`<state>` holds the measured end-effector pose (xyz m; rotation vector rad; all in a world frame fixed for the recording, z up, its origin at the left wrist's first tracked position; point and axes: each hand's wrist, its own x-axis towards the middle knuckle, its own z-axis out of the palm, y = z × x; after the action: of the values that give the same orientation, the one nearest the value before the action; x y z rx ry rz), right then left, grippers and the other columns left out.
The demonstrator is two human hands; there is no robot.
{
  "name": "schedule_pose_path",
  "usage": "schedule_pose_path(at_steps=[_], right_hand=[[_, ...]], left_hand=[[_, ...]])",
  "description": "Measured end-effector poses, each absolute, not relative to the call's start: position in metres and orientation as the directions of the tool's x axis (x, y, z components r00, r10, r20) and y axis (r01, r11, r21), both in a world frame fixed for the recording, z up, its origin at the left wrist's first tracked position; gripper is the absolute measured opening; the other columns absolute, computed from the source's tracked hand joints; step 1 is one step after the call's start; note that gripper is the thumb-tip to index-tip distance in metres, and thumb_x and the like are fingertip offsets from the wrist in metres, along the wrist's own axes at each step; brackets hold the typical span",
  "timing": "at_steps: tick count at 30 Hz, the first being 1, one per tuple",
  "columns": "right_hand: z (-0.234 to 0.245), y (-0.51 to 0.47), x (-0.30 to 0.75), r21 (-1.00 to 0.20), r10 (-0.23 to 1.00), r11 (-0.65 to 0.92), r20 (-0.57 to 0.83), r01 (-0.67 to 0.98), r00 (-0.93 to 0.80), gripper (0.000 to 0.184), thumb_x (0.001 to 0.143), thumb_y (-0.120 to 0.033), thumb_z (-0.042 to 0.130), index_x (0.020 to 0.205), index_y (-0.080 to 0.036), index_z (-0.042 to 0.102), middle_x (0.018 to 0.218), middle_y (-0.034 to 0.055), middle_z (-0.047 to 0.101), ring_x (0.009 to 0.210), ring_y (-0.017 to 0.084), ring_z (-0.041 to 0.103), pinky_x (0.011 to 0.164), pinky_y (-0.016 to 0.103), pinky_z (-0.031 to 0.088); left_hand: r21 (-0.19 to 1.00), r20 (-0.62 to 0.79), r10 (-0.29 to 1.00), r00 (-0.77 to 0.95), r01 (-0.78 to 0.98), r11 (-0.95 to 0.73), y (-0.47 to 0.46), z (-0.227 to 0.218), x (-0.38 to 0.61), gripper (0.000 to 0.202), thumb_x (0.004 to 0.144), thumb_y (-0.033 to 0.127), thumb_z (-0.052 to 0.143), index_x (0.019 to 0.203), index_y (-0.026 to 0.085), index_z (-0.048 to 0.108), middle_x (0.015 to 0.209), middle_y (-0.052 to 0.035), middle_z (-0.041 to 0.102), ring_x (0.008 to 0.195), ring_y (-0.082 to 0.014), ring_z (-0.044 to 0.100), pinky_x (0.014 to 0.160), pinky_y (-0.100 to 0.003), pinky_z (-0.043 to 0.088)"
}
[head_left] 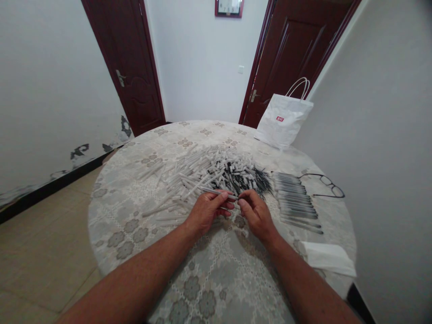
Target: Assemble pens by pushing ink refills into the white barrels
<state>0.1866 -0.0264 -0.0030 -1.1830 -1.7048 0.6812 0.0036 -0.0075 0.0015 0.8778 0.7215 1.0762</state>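
Observation:
My left hand (209,209) is closed around a white pen barrel (211,191) that points up and to the left. My right hand (255,211) pinches at the barrel's near end, fingers pressed together; what it grips there is too small to make out. Both hands hover over a round table (135,216) with a flowered cloth. Just behind them lies a heap of white pen barrels (184,175), and beside it a heap of white caps and dark refills (239,173).
A row of assembled pens (297,202) lies to the right of my hands, with a pair of glasses (326,184) past it. A white paper bag (283,119) stands at the far right edge. A folded white paper (329,256) sits near right. Two dark doors stand behind.

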Motion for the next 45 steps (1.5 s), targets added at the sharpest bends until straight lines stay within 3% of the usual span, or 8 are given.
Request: schedule_pose_path(at_steps=[2,9,15,26,33,38,45], right_hand=[[-0.0024,-0.0264,0.1864,-0.806,0.912,0.401,0.394,0.435,-0.112,0.020,0.096,-0.041,0.054,0.101,-0.022,0.057,0.078,-0.0003,0.060,0.066,0.016,0.054,0.062,0.026,0.041],[0.0002,-0.0267,0.1849,-0.789,0.920,0.389,0.356,0.476,-0.162,0.035,0.103,-0.041,0.039,0.077,-0.022,0.053,0.069,0.0000,0.056,0.066,0.016,0.054,0.062,0.027,0.039],[0.0026,-0.0284,0.1838,-0.785,0.904,0.421,0.402,0.454,-0.144,0.020,0.097,-0.040,0.050,0.096,-0.022,0.059,0.075,-0.0004,0.058,0.065,0.016,0.053,0.062,0.027,0.040],[0.0041,-0.0294,0.1834,-0.756,0.907,0.413,0.392,0.507,-0.154,0.030,0.104,-0.039,0.039,0.082,-0.023,0.053,0.071,-0.0003,0.056,0.069,0.017,0.054,0.064,0.028,0.037],[0.0027,-0.0293,0.1836,-0.772,0.911,0.401,0.391,0.494,-0.130,0.040,0.105,-0.043,0.037,0.072,-0.023,0.048,0.065,-0.0014,0.053,0.062,0.015,0.050,0.061,0.027,0.035],[0.0008,-0.0271,0.1847,-0.830,0.931,0.355,0.354,0.430,-0.085,0.044,0.104,-0.047,0.038,0.070,-0.022,0.050,0.060,-0.0020,0.053,0.057,0.013,0.049,0.057,0.026,0.036],[-0.0028,-0.0220,0.1841,-0.975,0.983,0.167,0.152,0.144,-0.107,0.050,0.101,-0.058,0.039,0.071,-0.020,0.054,0.057,-0.0031,0.052,0.046,0.011,0.047,0.046,0.023,0.036]], left_hand=[[0.876,-0.081,0.945,0.317,-0.429,0.219,-0.0073,0.0013,0.0032,0.038,0.080,0.043,0.077,0.100,0.012,0.074,0.097,-0.0142,0.074,0.074,-0.0182,0.070,0.062,-0.028,0.058],[0.873,-0.090,0.940,0.328,-0.428,0.233,-0.0086,0.0009,0.0040,0.036,0.080,0.042,0.078,0.099,0.012,0.074,0.093,-0.0134,0.074,0.073,-0.0176,0.069,0.062,-0.028,0.058],[0.883,-0.076,0.945,0.319,-0.419,0.213,-0.0087,0.0016,0.0032,0.037,0.081,0.044,0.077,0.101,0.012,0.074,0.095,-0.0135,0.074,0.076,-0.0184,0.069,0.064,-0.029,0.058],[0.896,-0.075,0.943,0.324,-0.392,0.206,-0.0096,0.0022,0.0044,0.035,0.079,0.043,0.078,0.096,0.012,0.075,0.095,-0.0119,0.074,0.074,-0.0172,0.068,0.064,-0.029,0.057],[0.902,-0.058,0.958,0.282,-0.397,0.172,-0.0070,0.0036,0.0002,0.036,0.078,0.042,0.079,0.099,0.013,0.074,0.091,-0.0093,0.073,0.072,-0.0174,0.067,0.064,-0.031,0.059],[0.897,-0.070,0.968,0.239,-0.410,0.166,-0.0042,0.0041,-0.0014,0.035,0.077,0.042,0.081,0.097,0.013,0.073,0.089,-0.0083,0.073,0.068,-0.0155,0.065,0.061,-0.030,0.058],[0.909,-0.051,0.975,0.217,-0.394,0.136,-0.0033,0.0005,0.0003,0.036,0.077,0.041,0.080,0.099,0.013,0.072,0.086,-0.0073,0.073,0.065,-0.0149,0.064,0.060,-0.031,0.058]])
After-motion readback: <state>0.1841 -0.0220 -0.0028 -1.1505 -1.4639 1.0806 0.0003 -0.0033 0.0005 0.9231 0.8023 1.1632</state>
